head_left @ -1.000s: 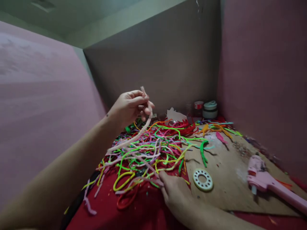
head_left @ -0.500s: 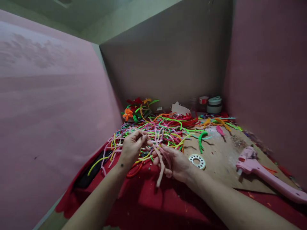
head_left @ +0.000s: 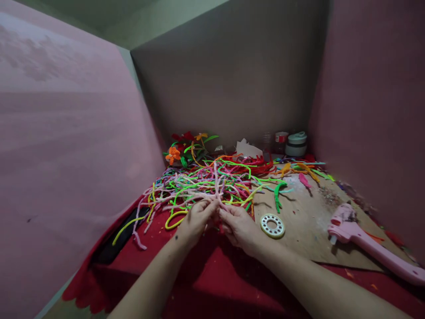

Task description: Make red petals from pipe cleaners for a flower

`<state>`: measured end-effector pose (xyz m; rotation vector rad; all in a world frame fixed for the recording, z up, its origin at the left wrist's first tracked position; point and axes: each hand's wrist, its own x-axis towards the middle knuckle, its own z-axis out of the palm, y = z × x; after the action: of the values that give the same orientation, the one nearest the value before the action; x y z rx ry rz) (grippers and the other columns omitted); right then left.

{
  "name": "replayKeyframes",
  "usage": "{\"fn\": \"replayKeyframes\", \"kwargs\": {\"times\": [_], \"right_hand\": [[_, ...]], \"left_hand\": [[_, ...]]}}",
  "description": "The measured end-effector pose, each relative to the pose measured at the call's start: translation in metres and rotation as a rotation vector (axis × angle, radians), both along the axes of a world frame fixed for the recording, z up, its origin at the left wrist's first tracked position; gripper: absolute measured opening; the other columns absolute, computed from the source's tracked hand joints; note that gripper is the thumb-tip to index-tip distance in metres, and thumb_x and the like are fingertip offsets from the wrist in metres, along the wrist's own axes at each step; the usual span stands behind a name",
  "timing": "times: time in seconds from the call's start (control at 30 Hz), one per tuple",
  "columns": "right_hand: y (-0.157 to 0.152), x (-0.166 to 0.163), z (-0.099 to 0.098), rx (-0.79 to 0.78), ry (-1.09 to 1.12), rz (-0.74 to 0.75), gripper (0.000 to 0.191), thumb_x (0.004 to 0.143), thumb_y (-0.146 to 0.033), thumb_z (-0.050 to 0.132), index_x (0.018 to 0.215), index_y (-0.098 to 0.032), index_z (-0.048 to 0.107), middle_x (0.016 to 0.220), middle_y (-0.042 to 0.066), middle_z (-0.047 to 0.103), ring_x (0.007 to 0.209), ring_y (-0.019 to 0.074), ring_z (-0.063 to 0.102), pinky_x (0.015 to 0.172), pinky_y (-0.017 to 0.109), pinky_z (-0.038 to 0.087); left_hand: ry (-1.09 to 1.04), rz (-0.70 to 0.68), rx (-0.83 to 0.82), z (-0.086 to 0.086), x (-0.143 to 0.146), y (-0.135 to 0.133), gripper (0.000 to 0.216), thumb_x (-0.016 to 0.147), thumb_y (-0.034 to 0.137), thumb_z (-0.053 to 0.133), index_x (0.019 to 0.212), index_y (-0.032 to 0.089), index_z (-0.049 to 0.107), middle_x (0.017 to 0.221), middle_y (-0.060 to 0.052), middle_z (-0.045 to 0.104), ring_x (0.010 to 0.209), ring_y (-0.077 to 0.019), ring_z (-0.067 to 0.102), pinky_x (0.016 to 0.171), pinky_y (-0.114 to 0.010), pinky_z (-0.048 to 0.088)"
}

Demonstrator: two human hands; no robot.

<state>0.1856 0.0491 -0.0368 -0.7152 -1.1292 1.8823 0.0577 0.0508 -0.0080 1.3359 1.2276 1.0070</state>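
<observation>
Both hands meet over the front edge of a tangled heap of coloured pipe cleaners (head_left: 199,181). My left hand (head_left: 199,219) is closed, thumb and fingers pinching pale pink pipe cleaners (head_left: 216,184). Right beside it, my right hand (head_left: 239,226) grips the same pale pink strands, fingers curled round. The strands rise from between the fingertips and spread out over the heap. Their lower ends are hidden by the hands. A yellow loop of pipe cleaner (head_left: 172,220) lies just left of my left hand.
A wooden board (head_left: 305,239) at the right bears a pink glue gun (head_left: 361,239), a round disc with holes (head_left: 272,226) and a green bent piece (head_left: 277,197). Orange and red flowers (head_left: 173,155) stand at the back left, a lidded container (head_left: 296,145) at the back right. Red cloth (head_left: 199,279) covers the table.
My left hand has moved in beside my right and now pinches the pink strands. The loose pink end that hung below my right hand is out of sight. The view has shifted slightly.
</observation>
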Motion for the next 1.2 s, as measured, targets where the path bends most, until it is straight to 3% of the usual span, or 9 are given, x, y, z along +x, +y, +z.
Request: {"fn": "replayKeyframes", "kwargs": {"times": [0.1,0.2,0.3,0.47,0.63,0.73,0.87,1.03,1.2], "right_hand": [[-0.001,0.002,0.001,-0.003,0.007,0.072,0.028,0.081,-0.046,0.049,0.072,-0.019,0.047,0.039,-0.012,0.031,0.025,0.0022,0.017,0.025,0.015,0.013],[0.003,0.005,0.001,-0.059,0.095,0.134,0.025,0.082,-0.044,0.049,0.077,-0.019,0.049,0.041,-0.011,0.033,0.026,0.0034,0.017,0.025,0.015,0.015],[0.007,0.009,0.0,-0.124,0.158,0.158,0.021,0.083,-0.039,0.05,0.079,-0.018,0.05,0.04,-0.012,0.032,0.028,0.0034,0.015,0.026,0.015,0.013],[0.005,0.009,-0.001,-0.156,0.086,0.152,0.019,0.087,-0.034,0.042,0.08,-0.018,0.051,0.038,-0.011,0.031,0.027,0.0045,0.014,0.026,0.016,0.014],[0.003,0.005,-0.004,-0.069,0.018,0.156,0.023,0.086,-0.038,0.043,0.078,-0.018,0.051,0.038,-0.012,0.028,0.027,0.004,0.013,0.028,0.017,0.013],[0.005,0.004,-0.002,0.096,-0.098,0.036,0.026,0.084,-0.038,0.044,0.073,-0.016,0.053,0.04,-0.01,0.028,0.031,0.0041,0.018,0.033,0.018,0.013],[0.004,0.01,0.008,0.431,-0.257,-0.183,0.026,0.086,-0.036,0.041,0.075,-0.017,0.055,0.048,-0.006,0.034,0.042,0.0067,0.029,0.042,0.02,0.021],[-0.006,0.017,0.013,0.928,-0.803,-0.253,0.024,0.091,-0.028,0.034,0.084,-0.018,0.054,0.064,0.0,0.054,0.056,0.0107,0.047,0.054,0.023,0.03],[-0.013,0.009,0.006,1.131,-1.42,0.02,0.02,0.082,-0.01,0.039,0.086,-0.017,0.057,0.073,0.008,0.066,0.062,0.0198,0.062,0.051,0.026,0.034]], "left_hand": [[-0.212,-0.171,-0.132,0.006,-0.003,0.02,0.03,0.076,0.041,0.059,0.08,0.012,0.06,0.047,0.01,0.027,0.036,-0.0013,0.02,0.035,-0.015,0.015],[-0.34,-0.21,-0.131,0.008,-0.004,0.036,0.026,0.072,0.035,0.066,0.076,0.01,0.06,0.047,0.009,0.031,0.036,0.0,0.024,0.036,-0.013,0.018],[-0.352,-0.118,-0.056,0.003,-0.003,0.043,0.026,0.068,0.034,0.069,0.071,0.011,0.058,0.046,0.008,0.035,0.036,-0.0004,0.029,0.035,-0.013,0.021],[-0.131,0.012,0.024,-0.006,-0.01,0.045,0.034,0.071,0.043,0.063,0.062,0.012,0.054,0.044,0.005,0.045,0.033,-0.0029,0.036,0.032,-0.015,0.023],[-0.163,0.195,0.123,0.014,-0.045,0.051,0.025,0.071,0.038,0.061,0.074,0.013,0.057,0.049,0.007,0.043,0.033,-0.0021,0.034,0.032,-0.014,0.023],[-0.03,0.414,0.307,0.041,-0.073,0.054,0.021,0.072,0.036,0.055,0.072,0.015,0.056,0.046,0.008,0.036,0.032,-0.003,0.03,0.033,-0.016,0.023],[0.853,0.753,0.675,0.079,-0.11,0.051,0.032,0.085,0.035,0.035,0.086,0.014,0.06,0.059,0.001,0.05,0.045,-0.0082,0.046,0.044,-0.021,0.037],[1.262,0.782,0.594,0.097,-0.147,0.066,0.032,0.086,0.029,0.037,0.105,0.013,0.058,0.099,-0.012,0.062,0.092,-0.0268,0.056,0.076,-0.038,0.04],[1.277,0.648,0.37,0.076,-0.166,0.095,0.042,0.068,0.014,0.06,0.109,0.009,0.056,0.088,-0.015,0.066,0.077,-0.0245,0.062,0.069,-0.032,0.044]]}}
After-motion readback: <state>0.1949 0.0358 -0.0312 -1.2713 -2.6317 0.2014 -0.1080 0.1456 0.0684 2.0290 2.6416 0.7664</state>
